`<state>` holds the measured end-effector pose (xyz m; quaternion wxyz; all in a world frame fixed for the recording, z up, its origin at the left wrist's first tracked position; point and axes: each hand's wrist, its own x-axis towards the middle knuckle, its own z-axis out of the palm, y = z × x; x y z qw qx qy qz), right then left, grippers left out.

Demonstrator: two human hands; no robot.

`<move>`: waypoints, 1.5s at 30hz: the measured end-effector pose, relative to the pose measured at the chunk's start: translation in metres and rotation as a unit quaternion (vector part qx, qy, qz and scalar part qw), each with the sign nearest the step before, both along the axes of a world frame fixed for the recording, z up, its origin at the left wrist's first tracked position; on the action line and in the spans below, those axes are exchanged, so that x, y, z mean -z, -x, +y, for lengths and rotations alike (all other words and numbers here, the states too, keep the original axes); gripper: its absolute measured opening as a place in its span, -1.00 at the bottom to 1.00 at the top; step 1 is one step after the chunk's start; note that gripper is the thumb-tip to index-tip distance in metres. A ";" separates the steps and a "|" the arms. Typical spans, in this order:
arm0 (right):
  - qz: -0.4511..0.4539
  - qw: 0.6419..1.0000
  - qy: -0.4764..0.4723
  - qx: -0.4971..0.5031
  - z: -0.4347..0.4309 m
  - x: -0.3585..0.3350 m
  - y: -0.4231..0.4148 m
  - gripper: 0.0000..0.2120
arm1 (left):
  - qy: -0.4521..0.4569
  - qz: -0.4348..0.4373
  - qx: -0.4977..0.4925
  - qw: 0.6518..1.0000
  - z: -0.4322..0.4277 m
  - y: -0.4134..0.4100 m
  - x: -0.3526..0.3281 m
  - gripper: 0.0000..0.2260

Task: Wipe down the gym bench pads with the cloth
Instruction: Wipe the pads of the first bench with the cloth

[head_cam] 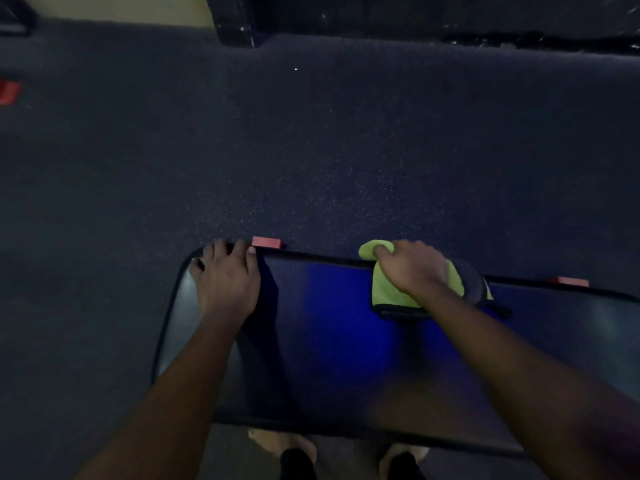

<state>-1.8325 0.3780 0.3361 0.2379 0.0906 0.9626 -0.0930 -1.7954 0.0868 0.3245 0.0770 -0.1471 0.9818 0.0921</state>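
Forearms run up from 6 o'clock, both hands on the bench pad [329, 344], blue with dark piping, filling the lower half of frame; shoes [298, 459] just show under its near edge. Left hand [225, 282] is at the pad's 10 o'clock corner, fingers spread and lying flat, tips at the rim; can't tell if they hook over it. Right hand [412, 268] is at the pad's 12 o'clock edge, fingers curled tight on the cloth [388, 292], yellow-green with a dark border, bunched under the palm with one lobe poking past the rim. Risks as I read them: 1) the cloth is wadded, so the contact patch is small and a pass likely leaves unwiped bands. 2) The hand is right on the far rim, so a push toward 12 could run the cloth off the edge onto the speckled floor [311, 150] and pick up grit. 3) The left palm covers the 10 o'clock corner, which gets skipped unless that hand moves. 4) Light is poor and the vinyl is glossy, so missed patches are hard to spot. 5) A loose cloth end could snag the red bracket [266, 242] beside the left fingertips, or the one at 2 o'clock [571, 281].
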 end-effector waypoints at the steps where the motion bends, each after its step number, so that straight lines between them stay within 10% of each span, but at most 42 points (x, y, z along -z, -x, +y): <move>1: 0.010 1.000 0.000 -0.007 -0.020 0.002 0.002 -0.47 | -0.006 0.008 -0.008 1.000 -0.007 -0.004 0.000 -0.66; 23: 0.075 0.976 0.077 -0.190 -0.280 0.012 0.025 -0.56 | -0.309 0.121 -0.223 0.916 -0.106 -0.133 0.006 -0.66; 26: 0.067 0.931 0.061 -0.353 -0.315 0.011 0.022 -0.50 | -0.305 0.122 -0.232 0.915 -0.115 -0.145 0.009 -0.64; 30: 0.098 0.779 0.032 -0.618 -0.318 0.011 -0.014 -0.40 | -0.302 0.112 -0.286 0.902 -0.128 -0.168 0.011 -0.58; 35: 0.038 0.878 -0.021 -0.476 -0.329 0.008 0.010 -0.41 | -0.283 0.133 -0.323 0.893 -0.139 -0.203 0.003 -0.62; 42: 0.058 0.704 -0.031 -0.707 -0.333 0.012 -0.156 -0.38 | -0.252 0.161 -0.362 0.883 -0.137 -0.238 -0.009 -0.66; 45: 0.072 0.712 0.123 -0.687 -0.288 0.013 -0.193 -0.50 | -0.263 0.178 -0.370 0.873 -0.119 -0.247 -0.037 -0.63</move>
